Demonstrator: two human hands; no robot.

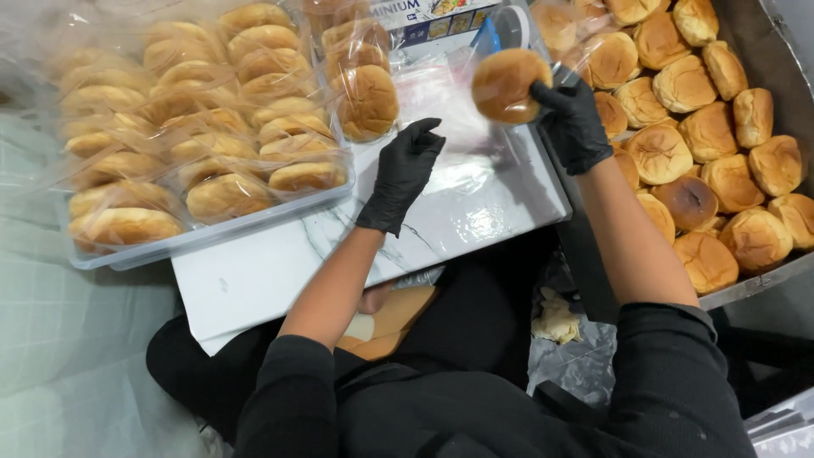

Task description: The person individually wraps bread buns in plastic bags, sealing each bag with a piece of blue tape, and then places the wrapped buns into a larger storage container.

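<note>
My right hand [574, 121], in a black glove, grips a round golden bun [507, 83] above the far edge of a white marbled board [280, 263]. My left hand [405, 172], also gloved, hovers over the board with its fingers apart, touching a clear plastic bag [462, 144] that lies there. Beside the left hand, a bagged stack of buns [365, 89] rests on the board.
A clear tray [203, 233] at the left holds several bagged buns. A metal tray [746, 284] at the right is full of loose buns. A box with a printed label [432, 15] lies at the far edge. Crumpled plastic [577, 356] sits by my lap.
</note>
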